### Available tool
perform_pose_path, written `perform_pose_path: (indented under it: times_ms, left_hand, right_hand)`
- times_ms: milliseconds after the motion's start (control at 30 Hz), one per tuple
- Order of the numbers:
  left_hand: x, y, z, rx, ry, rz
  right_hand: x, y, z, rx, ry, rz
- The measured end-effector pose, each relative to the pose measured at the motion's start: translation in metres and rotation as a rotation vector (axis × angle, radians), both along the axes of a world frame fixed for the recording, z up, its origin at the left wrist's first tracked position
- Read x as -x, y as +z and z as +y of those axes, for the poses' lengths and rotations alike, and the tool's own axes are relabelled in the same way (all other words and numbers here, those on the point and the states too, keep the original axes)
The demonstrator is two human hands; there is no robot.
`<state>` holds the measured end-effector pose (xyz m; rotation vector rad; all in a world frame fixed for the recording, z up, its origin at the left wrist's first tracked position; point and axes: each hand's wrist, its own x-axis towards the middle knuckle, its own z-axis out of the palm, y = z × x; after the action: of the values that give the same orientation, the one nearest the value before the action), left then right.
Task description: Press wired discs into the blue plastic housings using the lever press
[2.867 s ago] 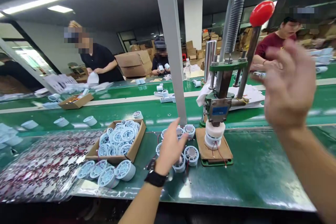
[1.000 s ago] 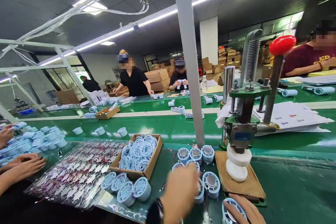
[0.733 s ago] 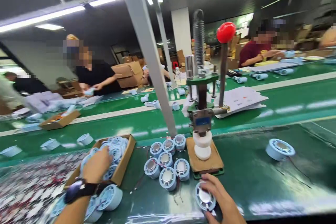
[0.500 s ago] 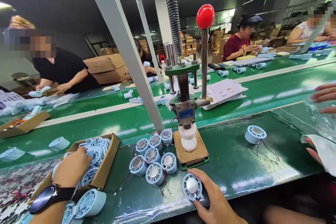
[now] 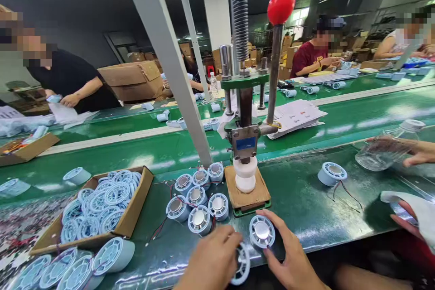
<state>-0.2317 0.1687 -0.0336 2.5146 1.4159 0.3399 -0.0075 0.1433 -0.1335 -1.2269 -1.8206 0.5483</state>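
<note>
My left hand (image 5: pixel 215 258) pinches a light-blue plastic ring (image 5: pixel 242 263) with open spokes, low over the table's front edge. Just right of it, my right hand (image 5: pixel 288 253) grips a round blue housing (image 5: pixel 262 231) by its side, a silver disc facing up in its middle. Several similar housings (image 5: pixel 199 219) with silver discs and thin red and black wires stand grouped to the left of the hand press (image 5: pixel 245 145). A cardboard box (image 5: pixel 141 201) full of loose blue rings (image 5: pixel 117 192) lies further left.
The press has a red-knobbed lever (image 5: pixel 281 5) and a wooden base (image 5: pixel 231 186). One wired housing (image 5: pixel 332 174) stands to the right. Beyond it, another person's hand (image 5: pixel 421 152) is at a clear plastic bottle (image 5: pixel 384 149). A slanted grey post (image 5: pixel 170 63) rises behind the housings.
My left hand has come from the box to the right, bringing a ring beside the housing. My right hand still holds the housing. The neighbour's bottle now lies tilted over the table.
</note>
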Motion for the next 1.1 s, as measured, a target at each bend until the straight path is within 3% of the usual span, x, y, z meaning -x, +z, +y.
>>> perform_pose_path:
  times_ms: [100,200,333,467,567,700,800,1100]
  left_hand:
    - [-0.035,-0.032,-0.002,0.041,-0.085,0.026]
    - [-0.026,-0.041,-0.001,0.006,-0.005,-0.12]
    - [-0.007,-0.054,-0.012,-0.021,0.076,-0.147]
    - [-0.01,-0.071,-0.023,-0.023,0.24,-0.276]
    - [-0.021,-0.065,-0.027,0.05,0.384,-0.511]
    - [-0.036,-0.042,-0.029,0.06,0.251,-0.542]
    - [-0.042,-0.031,-0.028,0.08,0.243,-0.515]
    - [-0.046,-0.034,-0.031,0.21,0.475,-0.601]
  right_hand:
    - [-0.013,-0.006,-0.001,0.052,-0.022,-0.013]
    - [-0.022,-0.013,-0.005,0.072,-0.076,0.01]
    - [-0.025,-0.018,-0.012,0.085,-0.107,0.02]
    - [-0.012,-0.016,-0.014,0.037,-0.095,-0.019]
    - [0.008,-0.012,-0.012,-0.018,-0.101,-0.01]
    - [0.03,-0.006,-0.007,-0.092,-0.067,0.055]
    - [0.034,-0.005,-0.005,-0.095,-0.025,0.033]
    - [0.033,-0.012,-0.005,-0.005,0.014,0.07]
